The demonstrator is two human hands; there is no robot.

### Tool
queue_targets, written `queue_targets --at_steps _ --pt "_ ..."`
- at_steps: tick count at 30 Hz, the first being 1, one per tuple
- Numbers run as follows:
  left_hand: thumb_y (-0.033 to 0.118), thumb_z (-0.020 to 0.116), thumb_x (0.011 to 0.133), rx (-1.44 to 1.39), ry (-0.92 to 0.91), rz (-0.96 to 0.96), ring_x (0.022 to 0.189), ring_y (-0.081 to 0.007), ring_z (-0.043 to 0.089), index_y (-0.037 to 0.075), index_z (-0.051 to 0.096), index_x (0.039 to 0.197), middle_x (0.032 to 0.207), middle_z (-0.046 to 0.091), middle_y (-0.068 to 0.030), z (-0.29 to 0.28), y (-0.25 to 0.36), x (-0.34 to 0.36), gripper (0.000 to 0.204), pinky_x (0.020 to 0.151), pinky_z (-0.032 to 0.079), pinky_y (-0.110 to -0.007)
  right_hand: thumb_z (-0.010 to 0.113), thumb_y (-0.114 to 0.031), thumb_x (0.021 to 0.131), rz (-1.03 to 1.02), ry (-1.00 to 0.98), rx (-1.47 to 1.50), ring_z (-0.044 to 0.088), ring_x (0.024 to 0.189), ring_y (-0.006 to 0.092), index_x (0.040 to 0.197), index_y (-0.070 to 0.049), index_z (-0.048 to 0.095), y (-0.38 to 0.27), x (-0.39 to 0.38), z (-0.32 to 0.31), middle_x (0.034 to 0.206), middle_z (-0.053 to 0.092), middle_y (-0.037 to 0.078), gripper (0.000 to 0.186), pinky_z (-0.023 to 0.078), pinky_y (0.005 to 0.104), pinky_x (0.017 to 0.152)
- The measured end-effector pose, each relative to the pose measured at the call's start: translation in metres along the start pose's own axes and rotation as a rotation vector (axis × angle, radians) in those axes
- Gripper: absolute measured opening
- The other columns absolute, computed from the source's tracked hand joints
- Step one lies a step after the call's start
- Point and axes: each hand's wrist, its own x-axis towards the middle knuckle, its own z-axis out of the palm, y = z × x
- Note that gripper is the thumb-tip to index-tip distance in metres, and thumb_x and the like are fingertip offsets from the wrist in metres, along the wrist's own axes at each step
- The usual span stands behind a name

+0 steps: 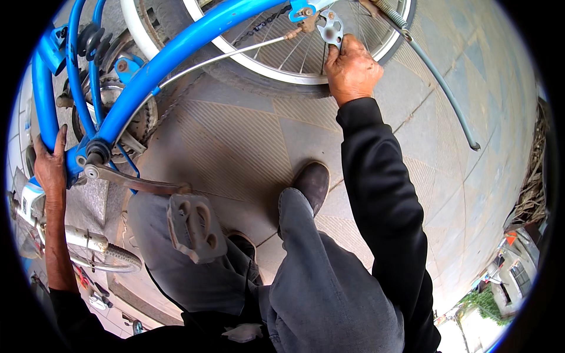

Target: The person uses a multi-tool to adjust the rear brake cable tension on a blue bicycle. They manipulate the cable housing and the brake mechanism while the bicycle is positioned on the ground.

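Note:
A blue bicycle frame (170, 56) slants across the upper left. My right hand (354, 69) is closed on a flat silver multi-hole bicycle wrench (331, 29), held beside the wheel's axle end (307, 23). Whether the wrench sits on a nut there, I cannot tell. Over at the left, my left hand (50, 166) grips the blue tube near the crank joint; its fingertips are partly hidden behind the tube. A crank arm (138, 181) runs from that joint to a grey pedal (191, 226) above my left leg.
The white-rimmed wheel (276, 75) stands at the top, with a grey kickstand (444, 88) angling out right. A coil-spring shock (94, 42) and chainring (150, 117) are at upper left. Another bicycle's wheel (122, 259) lies lower left. My shoe (312, 185) rests on tiled paving (235, 135).

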Motion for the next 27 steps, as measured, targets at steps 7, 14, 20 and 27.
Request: queue_targets --at_steps 7,14,20,27 --pt "0.061 0.06 0.075 0.018 -0.053 -0.059 0.087 -0.0376 0.063 -0.003 0.047 0.122 0.094 0.061 -0.0272 -0.006 0.005 0.0 0.081 0.081 0.048 -0.04 0.07 -0.023 0.067 -0.012 -0.018 0.006 0.059 0.063 0.0282 0.07 -0.01 0.051 0.003 0.003 -0.002 0.066 0.057 0.006 0.023 0.044 0.0418 0.053" --pt "0.062 0.058 0.075 0.056 -0.115 -0.097 0.092 -0.0384 0.062 -0.001 0.046 0.126 0.099 0.061 -0.027 -0.005 0.001 0.002 0.082 0.084 0.046 -0.041 0.069 -0.021 0.068 -0.069 0.0 0.031 0.058 0.062 0.0286 0.069 -0.01 0.049 0.007 0.004 -0.001 0.065 0.056 0.006 0.024 0.044 0.0414 0.053" --pt "0.059 0.059 0.076 -0.052 -0.121 -0.084 0.086 -0.0392 0.062 0.0 0.049 0.119 0.091 0.063 -0.0258 -0.014 0.014 0.001 0.074 0.078 0.047 -0.041 0.065 -0.02 0.074 -0.083 0.025 0.08 0.058 0.061 0.0318 0.07 -0.01 0.048 0.009 0.007 -0.002 0.063 0.057 0.009 0.02 0.045 0.0423 0.053" --pt "0.057 0.059 0.078 -0.024 -0.116 -0.078 0.085 -0.0393 0.063 -0.001 0.048 0.121 0.09 0.063 -0.0261 -0.014 0.012 0.001 0.073 0.078 0.048 -0.041 0.067 -0.021 0.071 -0.093 -0.048 0.017 0.059 0.063 0.0285 0.073 -0.01 0.05 0.011 0.009 -0.007 0.066 0.057 0.006 0.02 0.045 0.0405 0.053"
